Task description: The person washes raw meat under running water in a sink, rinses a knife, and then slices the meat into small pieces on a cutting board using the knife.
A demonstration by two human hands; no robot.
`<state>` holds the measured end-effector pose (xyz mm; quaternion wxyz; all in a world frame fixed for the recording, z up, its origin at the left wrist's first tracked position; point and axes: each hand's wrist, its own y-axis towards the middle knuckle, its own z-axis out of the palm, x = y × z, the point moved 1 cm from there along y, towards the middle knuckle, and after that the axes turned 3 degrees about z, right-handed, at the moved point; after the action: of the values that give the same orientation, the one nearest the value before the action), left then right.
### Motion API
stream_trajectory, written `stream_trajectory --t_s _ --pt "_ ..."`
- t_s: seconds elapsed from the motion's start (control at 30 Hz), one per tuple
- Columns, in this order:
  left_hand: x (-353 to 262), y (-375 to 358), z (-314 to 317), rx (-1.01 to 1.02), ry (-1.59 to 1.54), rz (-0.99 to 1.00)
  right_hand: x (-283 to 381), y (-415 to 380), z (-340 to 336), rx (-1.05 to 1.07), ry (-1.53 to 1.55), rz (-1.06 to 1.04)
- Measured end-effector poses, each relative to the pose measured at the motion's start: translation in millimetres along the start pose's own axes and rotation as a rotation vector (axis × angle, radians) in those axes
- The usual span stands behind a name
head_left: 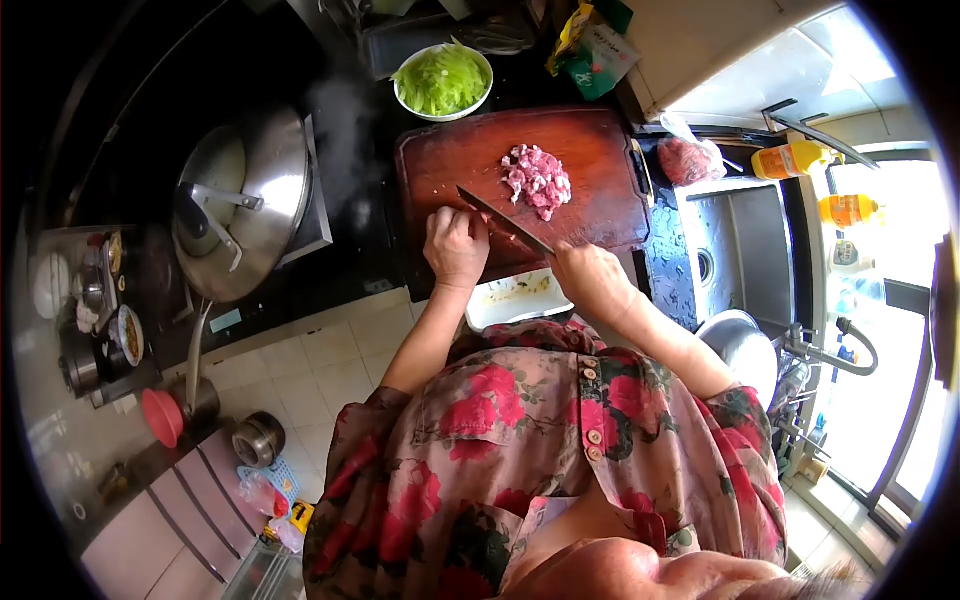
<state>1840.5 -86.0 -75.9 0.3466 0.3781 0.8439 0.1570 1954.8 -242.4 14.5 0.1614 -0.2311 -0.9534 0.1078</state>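
My right hand point(592, 277) is closed round the handle of a kitchen knife point(505, 222). Its blade points up and left across the near part of a reddish-brown cutting board point(430, 160). Left of the blade, my left hand point(457, 243) presses down on the board with curled fingers. Reddish bits of meat show between its fingertips and the blade; the fingers mostly hide what they hold. Beyond the knife lies a pile of chopped raw meat point(537, 182). A white tray point(518, 298) with some yellowish residue sits below the board's near edge, close to my body.
Behind the board stands a bowl of shredded green vegetable point(443, 82). To the left, a lidded pan point(245, 205) sits on the stove, with steam nearby. At right are a bag of reddish food point(690, 160), a sink point(755, 245), a metal basin point(735, 340) and bottles point(790, 160).
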Motion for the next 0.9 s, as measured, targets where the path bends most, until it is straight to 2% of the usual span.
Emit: stream_trajectory --t_s 0.07,0.13,0.2,0.27,0.33,0.4,0.53,0.6,0.67,0.73,0.87,0.9 --pt "0.8 -2.7 1.3 0.034 0.003 0.016 -2.2 2.4 10.0 -0.05 0.065 -0.016" --pt "3.5 -5.9 4.2 0.058 0.005 0.019 7.1 28.6 17.8 0.034 0.088 -0.031" --pt "4.4 -3.4 4.6 0.06 0.013 0.045 18.9 60.4 29.1 0.005 0.02 -0.041" --pt "3.8 -4.2 3.2 0.022 -0.015 0.057 15.7 68.0 15.3 -0.024 0.063 -0.04" --pt "3.5 -5.5 3.4 -0.006 -0.049 0.052 10.6 63.3 -1.9 -0.049 0.091 -0.039" --pt "5.0 -4.7 3.3 -0.027 -0.075 0.025 2.7 41.4 -10.7 0.048 0.088 0.095" --pt "6.5 -4.1 3.9 -0.034 -0.057 0.027 2.9 3.9 -12.7 0.016 0.084 0.01" --pt "5.2 -3.9 2.9 0.007 -0.021 0.035 5.4 12.5 3.6 0.033 0.004 -0.021" --pt "6.9 -9.7 1.6 0.049 -0.03 0.008 13.0 34.8 16.9 0.015 0.145 0.039" --pt "7.9 -7.5 3.4 0.087 -0.036 0.042 25.1 70.5 26.4 0.015 0.131 0.006" --pt "4.4 -6.1 1.0 0.009 -0.065 0.054 14.4 68.1 5.9 -0.043 0.066 -0.037" --pt "5.6 -6.1 1.7 -0.024 -0.077 0.053 10.3 58.2 1.1 -0.053 0.08 0.039"
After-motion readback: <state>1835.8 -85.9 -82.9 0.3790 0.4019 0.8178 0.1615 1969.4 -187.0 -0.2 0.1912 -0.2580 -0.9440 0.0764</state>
